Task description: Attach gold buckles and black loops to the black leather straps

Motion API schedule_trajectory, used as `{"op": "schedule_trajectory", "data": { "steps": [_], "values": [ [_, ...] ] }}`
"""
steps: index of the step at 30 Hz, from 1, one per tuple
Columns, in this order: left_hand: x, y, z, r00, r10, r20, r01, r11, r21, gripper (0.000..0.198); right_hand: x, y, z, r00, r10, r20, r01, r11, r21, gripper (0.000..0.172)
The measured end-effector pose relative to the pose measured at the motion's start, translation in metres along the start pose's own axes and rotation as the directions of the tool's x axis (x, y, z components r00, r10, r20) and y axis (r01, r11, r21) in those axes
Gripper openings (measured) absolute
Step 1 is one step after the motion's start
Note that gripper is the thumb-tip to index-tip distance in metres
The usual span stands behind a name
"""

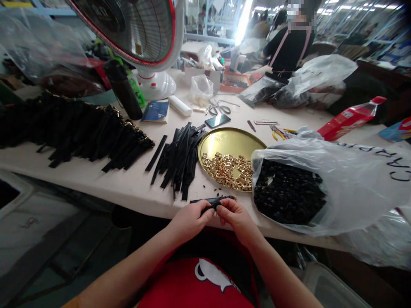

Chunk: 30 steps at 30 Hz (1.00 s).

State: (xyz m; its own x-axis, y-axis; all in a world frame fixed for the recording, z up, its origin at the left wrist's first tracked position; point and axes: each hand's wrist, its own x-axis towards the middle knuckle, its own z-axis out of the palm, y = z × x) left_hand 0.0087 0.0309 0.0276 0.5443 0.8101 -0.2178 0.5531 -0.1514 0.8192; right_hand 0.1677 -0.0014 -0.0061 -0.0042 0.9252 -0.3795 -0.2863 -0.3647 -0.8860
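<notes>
- The left hand [192, 218] and right hand [236, 214] are both pinching 1 black strap [210, 207] in their fingertips, at the table's [135, 182] near edge.
- That strap is lying between the 2 hands, its long axis running roughly side to side; the fingers are hiding its right end, so its fit there cannot be told.
- A second strip [201, 200] is lying just beyond the fingers, running nearly the same way.
- The buckles [224, 171] are sitting farther out in the tray [224, 139], nearer the right hand.
</notes>
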Motion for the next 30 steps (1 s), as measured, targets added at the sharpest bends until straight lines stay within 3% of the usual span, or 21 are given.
{"op": "schedule_trajectory", "data": {
  "steps": [9,12,16,19,25,30],
  "values": [
    [-0.014,0.007,-0.009,0.998,-0.046,0.047,0.04,0.991,0.129,0.023,-0.009,0.012,-0.001,0.994,0.111,-0.006,-0.108,0.977,0.185,0.022],
    [-0.017,0.004,-0.008,0.993,-0.074,0.087,0.071,0.997,0.039,0.022,-0.009,0.015,-0.002,0.992,0.129,-0.013,-0.121,0.961,0.25,0.024],
    [-0.016,-0.007,0.0,0.98,-0.146,0.135,0.173,0.962,-0.211,0.022,-0.013,0.012,-0.005,0.988,0.134,-0.081,-0.098,0.935,0.341,0.03],
    [-0.017,-0.012,0.005,0.975,-0.172,0.144,0.207,0.939,-0.276,0.026,-0.018,0.007,-0.004,0.982,0.136,-0.129,-0.067,0.898,0.435,0.031],
    [-0.024,-0.009,0.009,0.988,-0.067,0.139,0.09,0.982,-0.164,0.029,-0.025,0.01,0.005,0.974,0.223,-0.04,-0.165,0.821,0.547,0.03],
    [-0.025,-0.007,0.01,0.997,-0.004,0.071,0.009,0.997,-0.075,0.026,-0.024,0.014,0.006,0.971,0.225,-0.078,-0.145,0.819,0.555,0.027]
  ]
}}
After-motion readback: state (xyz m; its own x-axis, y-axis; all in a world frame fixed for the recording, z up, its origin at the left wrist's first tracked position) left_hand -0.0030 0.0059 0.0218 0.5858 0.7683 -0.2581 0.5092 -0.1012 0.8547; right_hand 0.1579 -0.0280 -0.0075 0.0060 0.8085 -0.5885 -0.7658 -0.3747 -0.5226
